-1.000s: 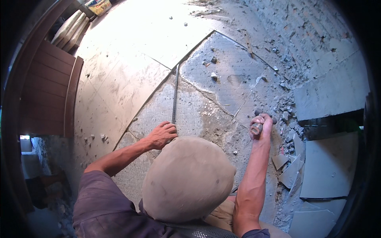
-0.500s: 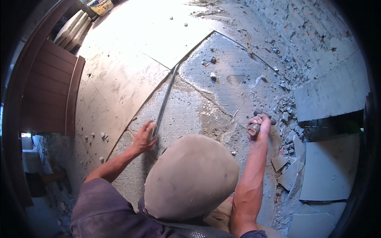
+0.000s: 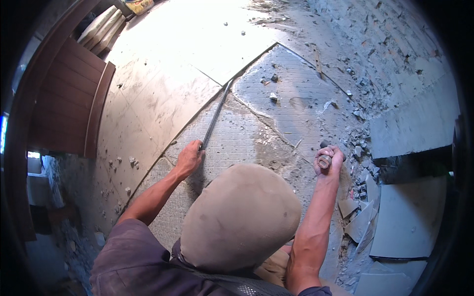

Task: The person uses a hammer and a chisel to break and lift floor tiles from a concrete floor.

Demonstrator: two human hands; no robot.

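Observation:
My left hand (image 3: 190,159) is closed around the lower end of a long dark metal bar (image 3: 215,114). The bar slants up and away, and its far end meets the edge of the pale floor tiles (image 3: 163,93). To the right, my right hand (image 3: 334,160) grips a hammer (image 3: 324,162) by its handle, the butt of which faces up. Part of the dark hammer head shows beyond the fingers. Below the bar lies a grey, grid-marked floor patch (image 3: 224,129) with its tiles gone. A second such patch (image 3: 296,81) stretches farther off.
Broken tile pieces (image 3: 361,223) and rubble (image 3: 363,143) lie along the right, beside large tile slabs (image 3: 405,217). A rough chipped wall (image 3: 385,44) rises at the upper right. Brown wooden panelling (image 3: 69,103) stands left. A beige cap (image 3: 242,217) hides the lower middle.
My left hand has gone from loosely spread fingers beside the bar to a closed grip on it. My right hand keeps the hammer, its handle slightly turned. The whole view has shifted a little.

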